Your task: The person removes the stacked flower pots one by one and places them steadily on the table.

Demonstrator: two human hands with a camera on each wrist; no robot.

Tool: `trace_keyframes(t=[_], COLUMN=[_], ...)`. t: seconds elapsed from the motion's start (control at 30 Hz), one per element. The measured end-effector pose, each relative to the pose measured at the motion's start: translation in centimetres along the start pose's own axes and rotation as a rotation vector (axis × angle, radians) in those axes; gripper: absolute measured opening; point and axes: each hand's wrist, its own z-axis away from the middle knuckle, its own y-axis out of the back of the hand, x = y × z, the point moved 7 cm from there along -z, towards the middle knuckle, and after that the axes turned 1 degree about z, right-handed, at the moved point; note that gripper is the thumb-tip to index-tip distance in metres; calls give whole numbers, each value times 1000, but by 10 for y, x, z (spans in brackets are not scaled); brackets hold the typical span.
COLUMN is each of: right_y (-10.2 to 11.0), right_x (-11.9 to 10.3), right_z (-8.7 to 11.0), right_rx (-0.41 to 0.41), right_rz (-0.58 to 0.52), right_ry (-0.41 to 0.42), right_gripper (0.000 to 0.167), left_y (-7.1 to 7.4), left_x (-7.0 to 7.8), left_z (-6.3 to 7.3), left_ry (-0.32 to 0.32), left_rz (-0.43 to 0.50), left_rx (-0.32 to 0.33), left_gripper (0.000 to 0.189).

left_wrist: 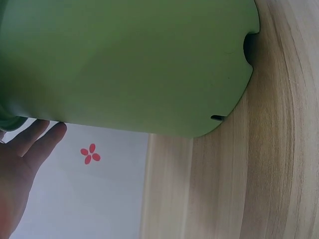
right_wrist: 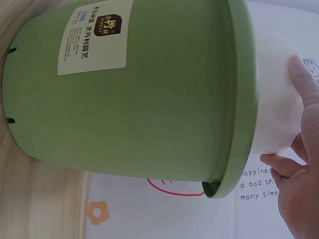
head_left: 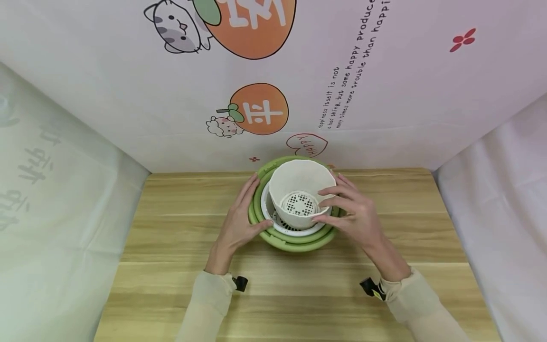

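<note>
The space is enclosed by white printed cloth (head_left: 107,71), marked with orange fruit, cartoon animals and lettering. Below it a wood-grain table (head_left: 299,304) is seen, and near its back edge a tall green pot (right_wrist: 164,109) is stood upright, close to the cloth. Within its mouth a second green rim (head_left: 295,239) is nested, and inside that a white rim (head_left: 299,233) with dark slots lower down. The white pot (head_left: 295,178) is held at the centre of these rings, its upper part raised above the green pot; whether its base is touching anything inside cannot be told from these angles.

The wall of the white pot is pinched at the right side by the right hand (head_left: 354,213), with fingertips hooked over the edge. The left hand (head_left: 239,223) is spread along the left side of the green pot, its fingers laid fairly straight against the outside and its thumb placed across the rims. The forearms are covered by pale sleeves (head_left: 209,294). A white printed label (right_wrist: 97,37) is stuck to the green pot, and its bottom edge is cut by a small notch (left_wrist: 250,47).
</note>
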Motion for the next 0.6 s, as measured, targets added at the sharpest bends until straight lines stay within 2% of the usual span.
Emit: trace_keyframes(t=[0.27, 0.6], right_y=[3, 8], right_x=[-2, -6], right_z=[-2, -7], right_rx=[16, 52], right_rz=[5, -18], right_ry=[-3, 44], right_gripper=[36, 38], left_y=[-1, -1], left_x=[0, -2], left_z=[0, -2], left_ry=[5, 15], left_rz=[-13, -8], left_rx=[9, 16], left_gripper=[112, 106])
